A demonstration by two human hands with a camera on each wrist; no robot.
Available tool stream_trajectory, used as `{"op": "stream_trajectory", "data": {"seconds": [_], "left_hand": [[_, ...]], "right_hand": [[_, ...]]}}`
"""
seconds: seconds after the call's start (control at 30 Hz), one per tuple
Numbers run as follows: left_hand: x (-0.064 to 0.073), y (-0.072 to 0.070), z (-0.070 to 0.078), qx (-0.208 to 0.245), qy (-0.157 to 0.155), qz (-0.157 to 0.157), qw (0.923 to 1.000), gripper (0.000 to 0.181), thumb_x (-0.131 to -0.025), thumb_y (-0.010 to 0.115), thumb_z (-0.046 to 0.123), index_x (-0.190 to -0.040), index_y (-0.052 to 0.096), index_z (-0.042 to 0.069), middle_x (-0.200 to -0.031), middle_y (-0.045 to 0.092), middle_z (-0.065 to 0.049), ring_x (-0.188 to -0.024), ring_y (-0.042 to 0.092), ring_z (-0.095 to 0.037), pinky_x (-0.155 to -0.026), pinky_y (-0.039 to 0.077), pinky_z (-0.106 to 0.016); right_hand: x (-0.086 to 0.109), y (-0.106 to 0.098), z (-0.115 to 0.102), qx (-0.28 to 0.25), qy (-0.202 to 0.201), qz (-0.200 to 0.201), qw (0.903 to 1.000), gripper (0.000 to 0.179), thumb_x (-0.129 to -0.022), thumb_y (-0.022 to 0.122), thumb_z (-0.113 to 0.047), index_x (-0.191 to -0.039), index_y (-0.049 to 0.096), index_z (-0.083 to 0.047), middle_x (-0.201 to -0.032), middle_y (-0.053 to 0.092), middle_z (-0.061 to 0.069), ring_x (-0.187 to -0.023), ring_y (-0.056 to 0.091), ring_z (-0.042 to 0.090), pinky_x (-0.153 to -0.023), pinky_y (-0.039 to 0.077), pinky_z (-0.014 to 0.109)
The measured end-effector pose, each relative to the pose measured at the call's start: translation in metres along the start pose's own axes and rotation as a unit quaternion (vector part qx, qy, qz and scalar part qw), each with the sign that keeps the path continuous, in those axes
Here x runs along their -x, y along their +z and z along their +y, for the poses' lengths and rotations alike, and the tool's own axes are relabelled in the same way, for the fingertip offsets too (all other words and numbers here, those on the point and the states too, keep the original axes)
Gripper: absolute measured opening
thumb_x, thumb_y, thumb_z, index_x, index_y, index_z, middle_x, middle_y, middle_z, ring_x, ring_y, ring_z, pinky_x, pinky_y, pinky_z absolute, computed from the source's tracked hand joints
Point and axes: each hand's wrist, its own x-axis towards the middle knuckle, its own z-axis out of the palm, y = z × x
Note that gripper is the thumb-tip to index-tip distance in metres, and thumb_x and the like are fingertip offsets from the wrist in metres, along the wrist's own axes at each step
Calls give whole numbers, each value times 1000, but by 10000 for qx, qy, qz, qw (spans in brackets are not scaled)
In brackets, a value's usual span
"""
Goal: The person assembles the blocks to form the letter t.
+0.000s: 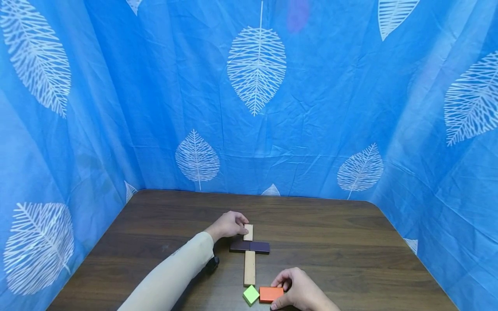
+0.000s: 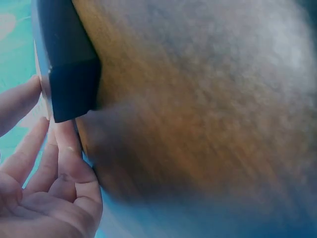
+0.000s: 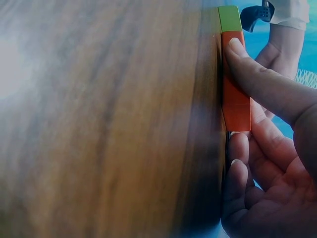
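On the table, flat blocks lie in a cross-like layout. My left hand (image 1: 229,224) is at the far end, thumb and fingertips gripping a short pale wooden block (image 1: 248,232). Just nearer lie two dark blocks (image 1: 260,247) end to end, one of them large in the left wrist view (image 2: 74,84). A longer pale wooden block (image 1: 250,268) runs toward me from them. By its near end sits a lime-green block (image 1: 251,295), turned cornerwise. To its right, my right hand (image 1: 299,290) pinches an orange block (image 1: 271,294) between thumb and fingers; green and orange look in contact.
The brown wood-grain table (image 1: 330,233) extends on both sides of the blocks. A blue curtain (image 1: 311,108) with white leaf prints surrounds its back and sides. A small black device (image 1: 212,263) is at the left wrist, below the pale sleeve (image 1: 171,272).
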Motion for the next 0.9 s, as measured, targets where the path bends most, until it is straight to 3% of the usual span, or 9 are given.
{"op": "stream_trajectory", "data": {"seconds": [0.3, 0.47, 0.63, 0.73, 0.9], "left_hand": [[2, 2, -1, -195, 30, -6, 9998, 23, -88, 80, 18, -107, 73, 8, -91, 63, -1, -82, 58, -18, -73, 52, -35], [4, 1, -2, -396, 316, -89, 9987, 27, -88, 80, 21, -111, 72, 9, -98, 65, -2, -91, 60, -20, -85, 51, -43], [11, -6, -9, -603, 848, -609, 9927, 45, -85, 82, 33, -126, 68, 18, -120, 58, -4, -110, 55, -25, -97, 45, -50], [18, -9, -12, -767, 992, -974, 9873, 59, -81, 84, 44, -134, 64, 26, -134, 50, -3, -122, 47, -28, -103, 38, -56], [27, -8, -14, -1245, 1185, -1106, 9789, 71, -76, 83, 55, -139, 60, 33, -153, 39, 0, -137, 31, -32, -109, 21, -65]], "right_hand": [[0, -1, -1, -106, 159, -77, 9998, 31, -65, 94, -2, -87, 73, -7, -76, 58, 1, -72, 50, 18, -62, 42, 26], [0, 0, -2, -65, 121, -40, 9999, 31, -64, 94, -3, -87, 73, -7, -75, 57, 1, -72, 50, 17, -62, 42, 26], [-1, 1, 0, -60, 46, -6, 10000, 31, -64, 94, -3, -87, 73, -8, -75, 56, 0, -71, 49, 17, -61, 41, 25], [-1, 1, 1, -39, 27, -9, 10000, 31, -65, 94, -4, -87, 74, -8, -75, 56, 0, -71, 50, 16, -61, 41, 25], [0, 2, 1, 112, -149, 44, 9998, 30, -64, 95, -5, -86, 74, -10, -74, 56, -1, -69, 50, 12, -60, 40, 24]]}}
